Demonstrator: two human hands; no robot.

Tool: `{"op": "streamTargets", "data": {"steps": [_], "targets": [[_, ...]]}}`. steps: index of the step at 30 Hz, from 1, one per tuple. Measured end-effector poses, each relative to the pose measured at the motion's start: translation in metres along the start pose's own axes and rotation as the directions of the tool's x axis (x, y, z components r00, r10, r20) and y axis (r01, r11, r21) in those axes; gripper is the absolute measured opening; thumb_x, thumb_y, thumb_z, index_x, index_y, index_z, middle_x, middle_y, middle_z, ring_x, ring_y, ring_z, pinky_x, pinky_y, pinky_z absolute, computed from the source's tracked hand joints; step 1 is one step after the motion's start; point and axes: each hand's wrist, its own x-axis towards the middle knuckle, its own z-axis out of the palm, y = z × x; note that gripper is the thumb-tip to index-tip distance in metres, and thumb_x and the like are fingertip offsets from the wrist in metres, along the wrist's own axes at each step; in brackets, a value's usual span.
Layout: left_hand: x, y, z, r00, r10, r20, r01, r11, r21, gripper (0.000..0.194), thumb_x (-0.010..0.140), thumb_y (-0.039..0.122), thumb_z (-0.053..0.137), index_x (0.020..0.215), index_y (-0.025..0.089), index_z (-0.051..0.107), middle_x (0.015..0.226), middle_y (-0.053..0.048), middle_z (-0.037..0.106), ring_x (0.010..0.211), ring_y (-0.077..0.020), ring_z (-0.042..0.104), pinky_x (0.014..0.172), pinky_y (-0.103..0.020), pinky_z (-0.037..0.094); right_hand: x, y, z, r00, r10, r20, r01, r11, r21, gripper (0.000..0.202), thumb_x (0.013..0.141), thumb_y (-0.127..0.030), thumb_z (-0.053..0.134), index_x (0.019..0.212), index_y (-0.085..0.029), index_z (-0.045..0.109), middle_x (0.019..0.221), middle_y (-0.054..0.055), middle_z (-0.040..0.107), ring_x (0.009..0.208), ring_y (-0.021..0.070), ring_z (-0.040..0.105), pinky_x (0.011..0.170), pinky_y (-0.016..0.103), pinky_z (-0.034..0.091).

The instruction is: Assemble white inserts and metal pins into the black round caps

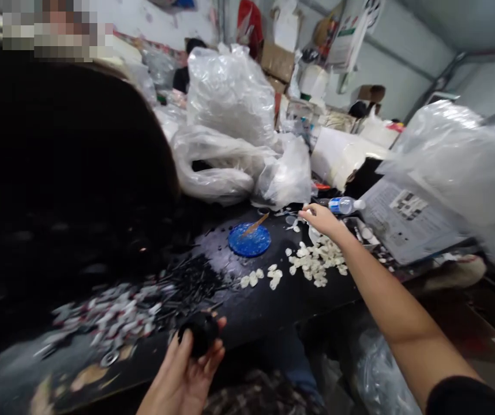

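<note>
My left hand (182, 372) is low at the near table edge, fingers curled around a round black part (199, 332). My right hand (322, 219) reaches far across the black table (273, 300), its fingers pinched on a small white piece at the far side of a heap of small white pieces (317, 260). A blue round lid (250, 240) with a wooden stick on it lies left of that hand. A pile of thin black rods (189, 283) and a blurred spread of grey-white parts (113, 316) lie nearer my left hand.
Large clear plastic bags (230, 115) crowd the back of the table. A water bottle (341, 204) lies beyond my right hand, beside printed sheets (403, 222). Cardboard boxes (277, 60) stand behind. A person in dark clothing (70, 173) fills the left side.
</note>
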Motion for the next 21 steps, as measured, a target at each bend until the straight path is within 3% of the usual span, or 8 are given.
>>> {"op": "streamTargets", "data": {"steps": [2, 4, 8, 10, 13, 16, 19, 21], "targets": [[-0.005, 0.001, 0.009, 1.0, -0.003, -0.02, 0.003, 1.0, -0.03, 0.018, 0.092, 0.021, 0.052, 0.095, 0.012, 0.068, 0.098, -0.017, 0.074, 0.082, -0.0226, 0.072, 0.076, -0.034, 0.06, -0.034, -0.009, 0.015, 0.996, -0.023, 0.088, 0.016, 0.997, 0.08, 0.025, 0.085, -0.026, 0.06, 0.107, -0.015, 0.063, 0.093, 0.003, 0.062, 0.083, 0.014, 0.058, 0.073, 0.024, 0.045], [-0.008, -0.001, 0.018, 0.999, -0.026, 0.047, 0.029, 0.997, -0.065, 0.022, 0.094, 0.023, 0.049, 0.092, 0.012, 0.067, 0.093, -0.018, 0.074, 0.091, -0.0285, 0.071, 0.08, -0.043, 0.059, -0.073, -0.021, 0.029, 0.973, -0.069, 0.222, 0.023, 0.979, 0.202, 0.034, 0.081, -0.032, 0.063, 0.113, -0.02, 0.062, 0.088, 0.0, 0.062, 0.075, 0.0126, 0.057, 0.065, 0.022, 0.044], [-0.017, -0.007, 0.036, 0.97, -0.043, 0.238, 0.079, 0.987, -0.143, 0.024, 0.095, 0.032, 0.05, 0.104, 0.016, 0.066, 0.098, -0.014, 0.074, 0.097, -0.0297, 0.069, 0.082, -0.046, 0.058, -0.129, -0.037, 0.064, 0.863, -0.167, 0.477, -0.109, 0.86, 0.498, 0.038, 0.08, -0.034, 0.068, 0.115, -0.021, 0.061, 0.088, 0.001, 0.063, 0.072, 0.0122, 0.058, 0.063, 0.022, 0.044], [-0.021, -0.007, 0.04, 0.975, -0.008, 0.223, 0.048, 0.984, -0.173, 0.024, 0.096, 0.029, 0.049, 0.103, 0.015, 0.067, 0.096, -0.013, 0.075, 0.09, -0.0246, 0.071, 0.079, -0.038, 0.059, -0.14, -0.037, 0.084, 0.877, -0.157, 0.455, -0.104, 0.861, 0.498, 0.033, 0.083, -0.034, 0.066, 0.113, -0.021, 0.062, 0.092, 0.002, 0.064, 0.076, 0.0134, 0.059, 0.067, 0.024, 0.046], [-0.024, -0.003, 0.039, 0.989, 0.054, 0.141, -0.023, 0.978, -0.208, 0.028, 0.098, 0.022, 0.043, 0.099, 0.012, 0.069, 0.092, -0.012, 0.075, 0.083, -0.0192, 0.072, 0.073, -0.028, 0.06, -0.146, -0.032, 0.109, 0.937, -0.235, 0.259, 0.133, 0.925, 0.357, 0.026, 0.088, -0.034, 0.061, 0.111, -0.021, 0.065, 0.104, 0.005, 0.064, 0.095, 0.0178, 0.06, 0.085, 0.031, 0.046], [-0.023, 0.0, 0.032, 0.989, 0.105, 0.101, -0.08, 0.972, -0.219, 0.031, 0.098, 0.021, 0.041, 0.098, 0.012, 0.07, 0.091, -0.011, 0.076, 0.08, -0.017, 0.072, 0.069, -0.024, 0.059, -0.15, -0.027, 0.12, 0.905, -0.375, 0.202, 0.34, 0.921, 0.19, 0.033, 0.085, -0.034, 0.067, 0.115, -0.02, 0.065, 0.111, 0.007, 0.061, 0.106, 0.0203, 0.056, 0.095, 0.034, 0.042], [-0.02, 0.0, 0.023, 0.984, 0.104, 0.144, -0.072, 0.975, -0.208, 0.031, 0.098, 0.023, 0.041, 0.095, 0.015, 0.071, 0.085, -0.009, 0.076, 0.075, -0.0172, 0.072, 0.068, -0.027, 0.06, -0.153, -0.024, 0.119, 0.883, -0.392, 0.259, 0.375, 0.92, 0.113, 0.03, 0.085, -0.024, 0.067, 0.114, -0.02, 0.063, 0.105, 0.005, 0.062, 0.098, 0.0176, 0.059, 0.087, 0.03, 0.046], [-0.019, -0.001, 0.017, 0.971, 0.115, 0.21, -0.077, 0.98, -0.182, 0.028, 0.097, 0.028, 0.046, 0.095, 0.016, 0.071, 0.08, -0.009, 0.075, 0.078, -0.0197, 0.072, 0.075, -0.035, 0.06, -0.154, -0.025, 0.115, 0.895, -0.395, 0.209, 0.387, 0.919, 0.08, 0.021, 0.087, -0.015, 0.059, 0.107, -0.021, 0.064, 0.099, 0.002, 0.064, 0.092, 0.0152, 0.06, 0.082, 0.027, 0.046]]}}
